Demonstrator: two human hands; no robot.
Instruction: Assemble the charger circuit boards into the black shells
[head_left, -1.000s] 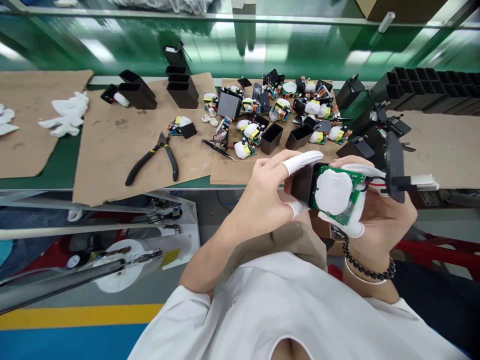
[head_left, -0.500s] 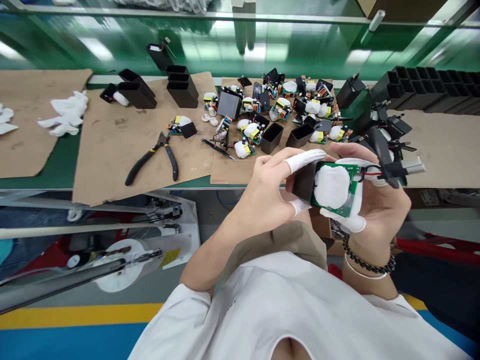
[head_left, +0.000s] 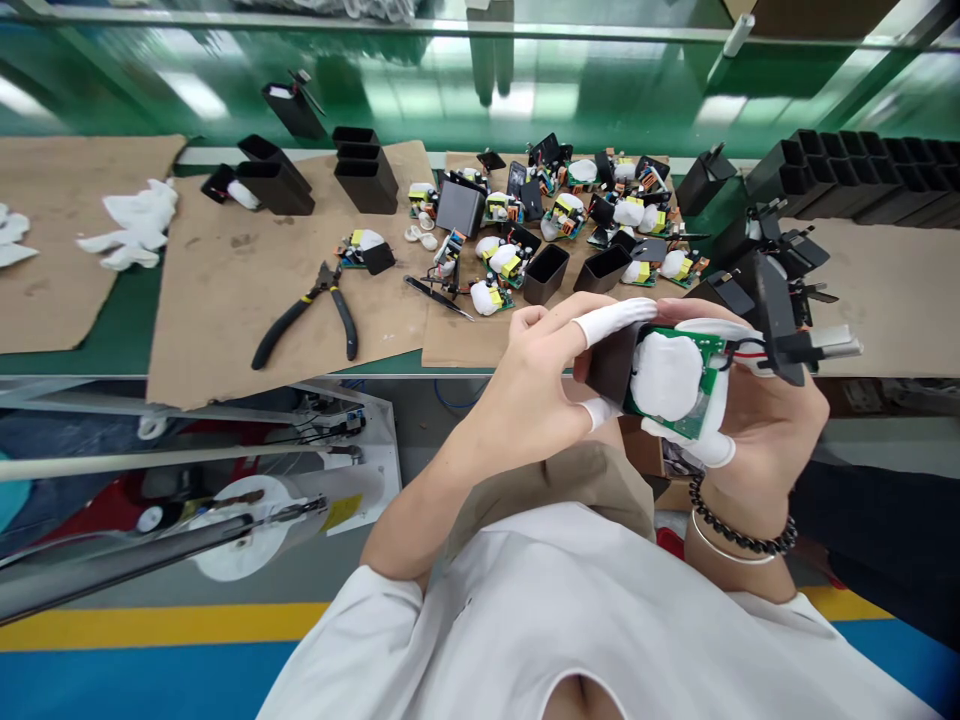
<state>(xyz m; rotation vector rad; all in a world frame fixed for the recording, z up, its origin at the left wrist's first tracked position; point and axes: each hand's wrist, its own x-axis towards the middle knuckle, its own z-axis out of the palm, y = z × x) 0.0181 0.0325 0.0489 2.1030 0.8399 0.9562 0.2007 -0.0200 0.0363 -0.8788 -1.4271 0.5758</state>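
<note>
Both hands meet in front of my chest, below the bench edge. My left hand (head_left: 540, 385), with white finger cots, grips a black plastic housing (head_left: 611, 360) from the left. My right hand (head_left: 757, 425) holds a green circuit board (head_left: 701, 395) with a white blob (head_left: 666, 375) on top, its left end inside the housing's opening. Red and black wires run from the board to a black plug cap (head_left: 780, 320) with metal prongs, which sticks out to the right.
Brown cardboard (head_left: 225, 290) covers the green bench. On it lie black pliers (head_left: 307, 315), tweezers (head_left: 439, 297), several black housings (head_left: 367, 175) and a pile of loose circuit boards (head_left: 570, 215). White gloves (head_left: 135, 225) lie at left, a row of housings (head_left: 862, 165) at right.
The board has slid a little further into the housing, and the plug cap has tilted and shifted slightly. A black housing on the conveyor behind has moved left.
</note>
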